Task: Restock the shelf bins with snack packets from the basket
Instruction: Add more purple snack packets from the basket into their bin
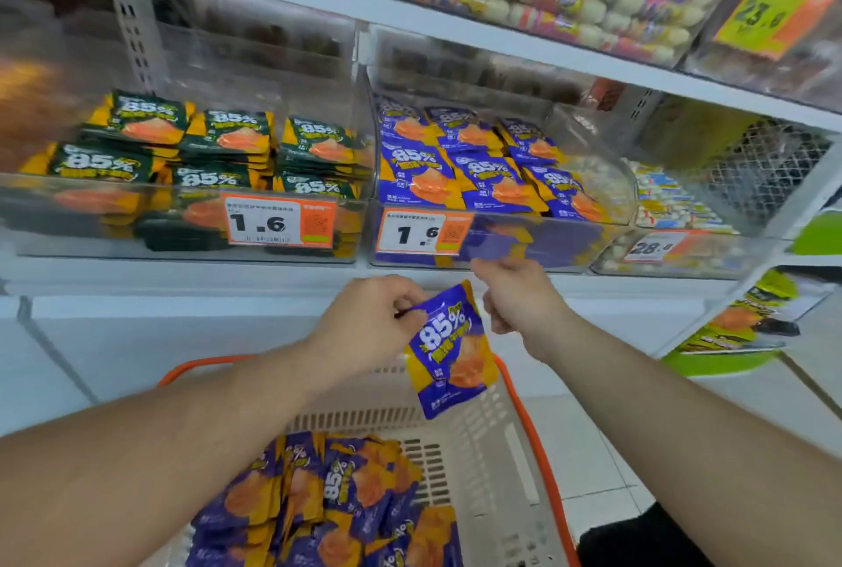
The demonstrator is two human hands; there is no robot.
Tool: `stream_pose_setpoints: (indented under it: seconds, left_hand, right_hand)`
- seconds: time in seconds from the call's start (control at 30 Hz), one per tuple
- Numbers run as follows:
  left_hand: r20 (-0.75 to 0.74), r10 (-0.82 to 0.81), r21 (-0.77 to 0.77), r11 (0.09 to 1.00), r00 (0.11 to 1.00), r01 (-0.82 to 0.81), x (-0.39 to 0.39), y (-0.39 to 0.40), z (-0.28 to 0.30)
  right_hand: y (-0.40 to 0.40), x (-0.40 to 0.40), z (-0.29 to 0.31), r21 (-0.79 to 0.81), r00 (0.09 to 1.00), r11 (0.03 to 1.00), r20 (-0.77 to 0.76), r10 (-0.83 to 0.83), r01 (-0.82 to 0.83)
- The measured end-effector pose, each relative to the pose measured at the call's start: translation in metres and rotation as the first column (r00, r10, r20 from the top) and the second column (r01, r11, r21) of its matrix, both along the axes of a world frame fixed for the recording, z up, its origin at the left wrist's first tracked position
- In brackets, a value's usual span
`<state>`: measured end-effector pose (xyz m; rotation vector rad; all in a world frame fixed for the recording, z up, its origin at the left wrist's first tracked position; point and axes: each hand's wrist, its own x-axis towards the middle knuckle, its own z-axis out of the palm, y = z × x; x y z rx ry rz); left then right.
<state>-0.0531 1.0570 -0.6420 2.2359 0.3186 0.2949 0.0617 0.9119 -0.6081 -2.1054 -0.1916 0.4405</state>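
Pinching the top corner of one purple snack packet (449,348), the left hand (369,325) has its thumb and fingers clamped on the foil so the packet hangs tilted, its lower end above the basket (483,439). Far up and to the left of that hand sits a clear bin of green packets (218,142), stacked in rows behind an orange price tag (280,220) marked 1.6. Below the left forearm, the purple packets in the basket (328,502) lie in a loose heap against the pale slotted wall; an orange handle (533,430) curves along the rim.

Just beside the hanging packet, on its right, the right hand (519,293) is raised with its fingers curled — whether they grip anything cannot be told, since they face away. Directly above this hand stands the clear bin of purple packets (483,165), filled in overlapping rows, with a second price tag (421,231) on its front. Further right of the right hand — a bin of small pale wrapped sweets (674,202) and, lower, a green tray (729,357) holding dark packets.
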Motion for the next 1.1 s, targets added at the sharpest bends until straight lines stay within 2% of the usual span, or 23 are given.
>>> stream_pose_setpoints:
  seconds: [0.03, 0.1, 0.17, 0.23, 0.3, 0.4, 0.5, 0.57, 0.6, 0.63, 0.67, 0.7, 0.73, 0.77, 0.87, 0.97, 1.1]
  left_hand:
    - [0.017, 0.020, -0.103, 0.995, 1.000, -0.018, 0.002, 0.002, 0.004]
    - [0.060, 0.055, -0.249, 0.968, 0.997, -0.038, 0.003, 0.004, 0.013]
    - [0.087, 0.111, -0.360, 0.930, 0.990, -0.073, 0.004, 0.003, 0.023]
    - [0.088, 0.147, -0.467, 0.880, 0.985, -0.089, 0.005, -0.001, 0.031]
    - [0.077, 0.168, -0.550, 0.830, 0.983, -0.099, 0.008, -0.003, 0.039]
    - [0.101, 0.200, -0.616, 0.782, 0.975, -0.097, 0.011, -0.005, 0.049]
    - [0.207, 0.225, -0.620, 0.783, 0.952, -0.050, 0.017, -0.010, 0.061]
    - [0.310, 0.198, -0.511, 0.859, 0.930, -0.013, 0.020, -0.012, 0.066]
    - [0.362, 0.146, -0.368, 0.930, 0.921, -0.003, 0.023, -0.012, 0.065]
    - [0.405, 0.080, -0.157, 0.987, 0.911, -0.016, 0.026, -0.011, 0.063]
    - [0.423, 0.003, 0.085, 0.995, 0.906, -0.043, 0.030, -0.008, 0.059]
    - [0.413, -0.056, 0.312, 0.946, 0.909, -0.083, 0.035, -0.005, 0.054]
    - [0.392, -0.085, 0.473, 0.873, 0.916, -0.122, 0.040, -0.002, 0.047]
    - [0.349, -0.090, 0.567, 0.813, 0.933, -0.134, 0.043, -0.001, 0.044]
    - [0.240, -0.044, 0.678, 0.722, 0.970, -0.135, 0.051, 0.004, 0.037]
    - [0.206, -0.028, 0.758, 0.637, 0.978, -0.142, 0.055, 0.007, 0.031]
    - [0.240, 0.007, 0.761, 0.619, 0.971, -0.193, 0.058, 0.007, 0.027]
  right_hand:
    - [-0.002, -0.002, 0.000, -0.036, 0.975, 0.999, 0.219, -0.026, 0.034]
    - [-0.006, -0.012, -0.002, -0.085, 0.832, 0.996, 0.551, 0.068, -0.025]
    - [-0.007, -0.025, -0.006, -0.134, 0.679, 0.975, 0.701, 0.218, -0.174]
    - [-0.006, -0.035, -0.010, -0.205, 0.580, 0.949, 0.753, 0.309, -0.240]
    - [-0.002, -0.038, -0.011, -0.268, 0.542, 0.937, 0.765, 0.349, -0.225]
    - [0.002, -0.037, -0.006, -0.242, 0.547, 0.949, 0.776, 0.314, -0.201]
    - [0.005, -0.028, 0.006, -0.100, 0.583, 0.978, 0.790, 0.191, -0.185]
    - [0.006, -0.013, 0.020, -0.028, 0.620, 0.992, 0.778, 0.097, -0.120]
    - [0.005, -0.002, 0.029, -0.014, 0.632, 0.997, 0.773, 0.055, -0.069]
    - [0.005, 0.009, 0.038, -0.007, 0.638, 1.000, 0.770, 0.017, -0.018]
    - [0.004, 0.022, 0.048, -0.005, 0.645, 1.000, 0.764, -0.013, 0.027]
    - [0.004, 0.035, 0.057, -0.009, 0.654, 0.998, 0.756, -0.033, 0.061]
    - [0.004, 0.049, 0.066, -0.024, 0.664, 0.996, 0.746, -0.041, 0.089]
    - [0.004, 0.062, 0.073, -0.055, 0.671, 0.991, 0.740, -0.039, 0.118]
    - [0.002, 0.099, 0.087, -0.199, 0.706, 0.962, 0.708, 0.011, 0.185]
    - [0.003, 0.122, 0.087, -0.323, 0.735, 0.915, 0.677, 0.045, 0.242]
    - [0.003, 0.134, 0.081, -0.444, 0.746, 0.849, 0.659, 0.093, 0.287]
